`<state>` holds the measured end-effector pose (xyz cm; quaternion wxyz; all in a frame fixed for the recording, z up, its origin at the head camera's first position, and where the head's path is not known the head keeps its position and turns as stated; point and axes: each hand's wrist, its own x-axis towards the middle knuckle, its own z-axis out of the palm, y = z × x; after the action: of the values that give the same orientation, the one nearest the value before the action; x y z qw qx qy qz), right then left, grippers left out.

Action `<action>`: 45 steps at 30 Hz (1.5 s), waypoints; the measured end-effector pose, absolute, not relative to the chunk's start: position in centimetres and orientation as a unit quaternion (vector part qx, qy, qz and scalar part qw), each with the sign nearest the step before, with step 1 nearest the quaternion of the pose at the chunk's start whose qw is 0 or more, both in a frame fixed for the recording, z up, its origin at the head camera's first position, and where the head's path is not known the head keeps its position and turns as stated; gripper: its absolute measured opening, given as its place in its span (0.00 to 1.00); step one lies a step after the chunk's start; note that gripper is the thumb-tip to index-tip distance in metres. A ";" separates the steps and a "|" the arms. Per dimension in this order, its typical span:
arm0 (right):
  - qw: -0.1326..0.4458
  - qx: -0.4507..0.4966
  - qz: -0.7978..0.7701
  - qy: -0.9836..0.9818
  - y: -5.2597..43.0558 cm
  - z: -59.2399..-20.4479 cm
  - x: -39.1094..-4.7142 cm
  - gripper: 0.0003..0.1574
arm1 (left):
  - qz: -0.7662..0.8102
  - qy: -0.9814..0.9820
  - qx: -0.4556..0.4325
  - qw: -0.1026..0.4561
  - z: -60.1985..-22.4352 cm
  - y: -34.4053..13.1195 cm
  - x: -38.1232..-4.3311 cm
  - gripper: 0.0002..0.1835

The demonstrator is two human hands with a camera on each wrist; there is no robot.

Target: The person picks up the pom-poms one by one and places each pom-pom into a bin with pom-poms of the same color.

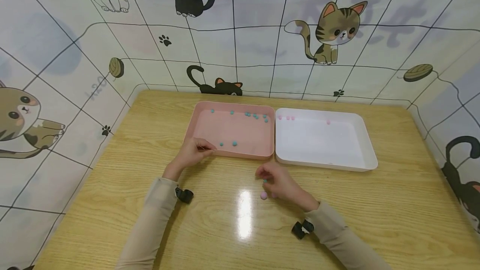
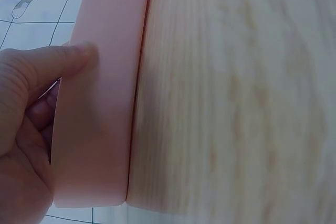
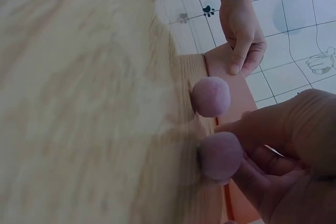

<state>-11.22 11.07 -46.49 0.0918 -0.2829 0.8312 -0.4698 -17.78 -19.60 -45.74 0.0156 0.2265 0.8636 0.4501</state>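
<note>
My left hand (image 1: 192, 152) grips the front wall of the pink tray (image 1: 229, 152) near its left corner. In the left wrist view the thumb (image 2: 79, 59) presses the wall's outside, with the fingers behind it. Just in front of the trays, my right hand (image 1: 283, 183) pinches a small teal ball (image 1: 265, 181) between thumb and fingers. Two pink balls lie on the table by that hand, one pink ball (image 1: 263, 195) beside the thumb, the other partly covered. The right wrist view shows both, a farther pink ball (image 3: 211, 96) and a nearer pink ball (image 3: 220, 156); the teal ball is hidden there.
Several teal balls (image 1: 234, 143) lie inside the pink tray, mostly along its back wall. Against its right side stands a white tray (image 1: 326, 145) with several pink balls (image 1: 328, 122) at the back. Both sit on a wooden table (image 1: 225, 220) before a cat-patterned cloth (image 1: 255, 45).
</note>
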 end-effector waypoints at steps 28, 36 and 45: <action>0.133 -0.341 -0.444 0.818 11.8 -46.5 -11.5 0.19 | 0.448 0.866 0.223 0.016 -46.1 -19.6 -17.9 0.04; 0.122 -0.350 -0.439 0.819 11.9 -46.4 -11.6 0.19 | 0.455 0.862 0.224 0.015 -46.0 -19.7 -17.7 0.03; 0.125 -0.328 -0.453 0.819 11.6 -46.4 -11.5 0.19 | 0.452 0.865 0.218 0.018 -45.9 -19.7 -17.8 0.03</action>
<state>-11.51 11.63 -46.38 0.1249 -0.3281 0.8195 -0.4530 -17.81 -19.69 -45.94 0.0179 0.2180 0.8647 0.4521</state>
